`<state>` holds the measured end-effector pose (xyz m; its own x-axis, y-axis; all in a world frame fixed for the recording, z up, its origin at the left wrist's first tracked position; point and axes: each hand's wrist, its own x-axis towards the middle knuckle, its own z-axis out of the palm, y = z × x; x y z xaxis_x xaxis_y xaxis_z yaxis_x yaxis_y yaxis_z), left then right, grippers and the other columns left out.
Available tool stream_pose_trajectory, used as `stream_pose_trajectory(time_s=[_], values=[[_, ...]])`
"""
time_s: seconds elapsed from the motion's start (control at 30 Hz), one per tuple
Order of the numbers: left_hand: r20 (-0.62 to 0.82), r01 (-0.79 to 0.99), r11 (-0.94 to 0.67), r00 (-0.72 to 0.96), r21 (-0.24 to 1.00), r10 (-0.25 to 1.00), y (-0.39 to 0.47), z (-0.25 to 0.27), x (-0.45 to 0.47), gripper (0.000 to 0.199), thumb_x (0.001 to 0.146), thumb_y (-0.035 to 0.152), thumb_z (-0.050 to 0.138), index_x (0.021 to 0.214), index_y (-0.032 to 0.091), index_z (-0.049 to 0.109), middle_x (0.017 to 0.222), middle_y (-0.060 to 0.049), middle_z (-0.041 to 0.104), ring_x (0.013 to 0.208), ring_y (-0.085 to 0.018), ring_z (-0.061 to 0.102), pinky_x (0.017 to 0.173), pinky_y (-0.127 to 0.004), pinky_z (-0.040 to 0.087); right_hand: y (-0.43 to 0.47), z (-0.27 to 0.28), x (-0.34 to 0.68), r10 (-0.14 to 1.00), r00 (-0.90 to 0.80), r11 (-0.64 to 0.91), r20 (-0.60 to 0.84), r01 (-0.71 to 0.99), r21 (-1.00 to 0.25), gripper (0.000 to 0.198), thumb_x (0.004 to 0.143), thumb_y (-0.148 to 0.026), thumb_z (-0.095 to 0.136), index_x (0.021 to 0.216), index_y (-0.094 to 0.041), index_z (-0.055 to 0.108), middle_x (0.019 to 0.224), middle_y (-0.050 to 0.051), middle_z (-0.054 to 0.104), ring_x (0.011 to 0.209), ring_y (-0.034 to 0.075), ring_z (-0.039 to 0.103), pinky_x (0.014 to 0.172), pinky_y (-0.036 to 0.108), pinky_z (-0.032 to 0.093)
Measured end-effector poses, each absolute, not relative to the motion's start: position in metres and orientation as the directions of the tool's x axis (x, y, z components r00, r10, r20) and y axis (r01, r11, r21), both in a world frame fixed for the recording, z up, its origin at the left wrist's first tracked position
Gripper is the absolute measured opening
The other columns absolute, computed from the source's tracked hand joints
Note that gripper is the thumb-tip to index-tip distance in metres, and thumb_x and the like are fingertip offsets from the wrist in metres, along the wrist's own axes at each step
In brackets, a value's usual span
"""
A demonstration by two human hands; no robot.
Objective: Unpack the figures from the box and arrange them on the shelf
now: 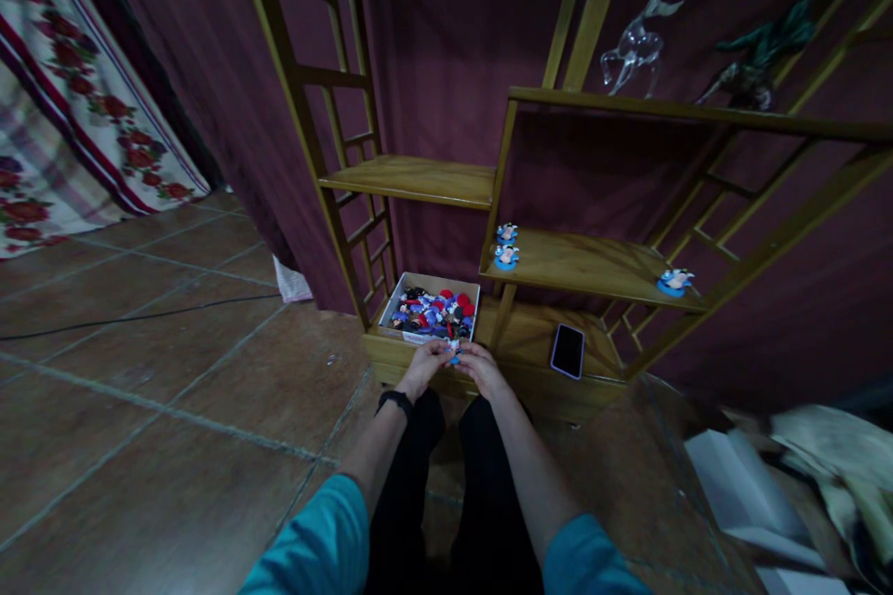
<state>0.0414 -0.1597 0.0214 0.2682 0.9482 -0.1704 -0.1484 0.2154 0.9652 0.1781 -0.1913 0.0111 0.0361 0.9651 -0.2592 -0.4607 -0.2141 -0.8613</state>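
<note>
Between my two hands, in front of the box, is a small figurine [454,351] in white and blue. My left hand [427,364] grips it from the left with fingers closed, and my right hand [481,366] pinches it from the right. Just beyond my fingers stands an open cardboard box [476,299] full of small red, blue and black figure pieces [431,309]. Similar figurines on blue bases stand on the middle shelf: two at its left end, a front one [506,257] and a back one [507,233], and one figurine [674,281] at its right end.
A phone [567,351] lies on the lower board, right of my hands. The wooden shelf unit [411,178] has uprights and lattice sides. A glass deer [634,46] and a dark green statue [757,65] stand on the upper shelf. White boxes [750,493] are on the floor at right.
</note>
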Motion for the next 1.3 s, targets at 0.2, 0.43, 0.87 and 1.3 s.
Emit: stream_pose_trajectory(time_s=[0.2,0.43,0.87,1.3], values=[[-0.176,-0.141,0.223,0.284,0.965,0.942,-0.1598,0.0222,0.0415,0.034,0.050,0.031,0.079,0.075,0.012,0.065,0.062,-0.001,0.061,0.053,-0.009,0.052,0.055,-0.022,0.041,-0.1917,0.0112,0.1779,0.967,0.040,-0.206,-0.252,-0.460,-0.864,0.031,0.051,-0.022,0.073,0.079,-0.019,0.063,0.084,0.002,0.067,0.080,0.018,0.064,0.076,0.031,0.048],[-0.182,-0.150,0.226,0.261,0.963,0.948,-0.1613,0.0239,0.0419,0.031,0.050,0.028,0.078,0.073,0.013,0.063,0.061,0.001,0.059,0.054,-0.009,0.052,0.057,-0.022,0.042,-0.1930,0.0139,0.1768,0.966,0.050,-0.203,-0.252,-0.456,-0.867,0.029,0.051,-0.022,0.073,0.078,-0.019,0.062,0.083,0.002,0.067,0.079,0.017,0.063,0.075,0.031,0.049],[-0.159,-0.135,0.197,0.248,0.971,0.956,-0.1615,0.0224,0.0423,0.024,0.051,0.020,0.075,0.071,0.014,0.062,0.056,0.002,0.058,0.050,-0.009,0.051,0.053,-0.021,0.040,-0.1913,0.0120,0.1759,0.973,0.043,-0.180,-0.229,-0.486,-0.855,0.028,0.051,-0.018,0.071,0.077,-0.018,0.061,0.081,0.001,0.066,0.078,0.017,0.063,0.077,0.032,0.049],[-0.169,-0.152,0.213,0.260,0.965,0.951,-0.1590,0.0203,0.0421,0.030,0.049,0.023,0.076,0.073,0.014,0.063,0.061,0.000,0.060,0.053,-0.009,0.052,0.053,-0.021,0.042,-0.1929,0.0158,0.1757,0.972,0.050,-0.180,-0.230,-0.474,-0.862,0.030,0.051,-0.019,0.073,0.079,-0.018,0.062,0.086,0.003,0.067,0.083,0.018,0.063,0.079,0.033,0.049]])
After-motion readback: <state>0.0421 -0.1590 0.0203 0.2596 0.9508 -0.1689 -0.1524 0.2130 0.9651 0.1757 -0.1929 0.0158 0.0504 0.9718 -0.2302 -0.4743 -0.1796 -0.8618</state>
